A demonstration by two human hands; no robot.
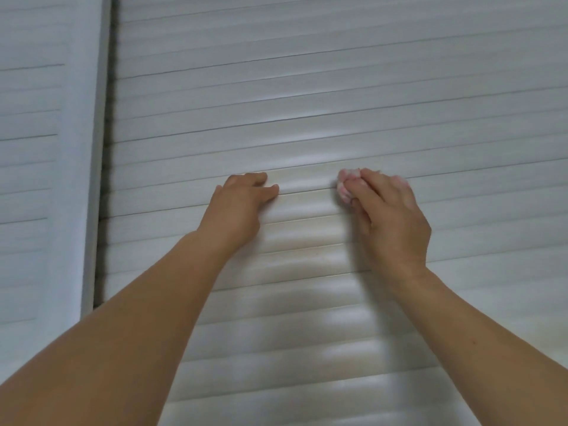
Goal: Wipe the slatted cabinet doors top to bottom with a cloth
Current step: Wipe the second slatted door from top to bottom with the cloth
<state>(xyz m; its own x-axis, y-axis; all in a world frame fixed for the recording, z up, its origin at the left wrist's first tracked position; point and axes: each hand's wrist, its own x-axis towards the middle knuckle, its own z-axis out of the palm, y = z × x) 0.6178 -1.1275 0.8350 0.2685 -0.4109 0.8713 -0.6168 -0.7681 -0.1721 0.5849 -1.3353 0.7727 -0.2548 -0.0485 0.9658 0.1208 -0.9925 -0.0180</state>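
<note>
Gripping a bunched cloth (346, 185), right hand (390, 216) presses horizontal slats (307, 96).

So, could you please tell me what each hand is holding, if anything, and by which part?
The right hand holds a small bunched pink-and-white cloth in its fingertips against the slats. The left hand holds nothing; its fingers rest on the door.

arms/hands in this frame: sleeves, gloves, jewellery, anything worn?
Nothing worn that shows. Left hand and right hand are bare: no gloves, rings or watch visible. Both forearms are bare to the frame edge, no sleeve in view. No markings to see.
</note>
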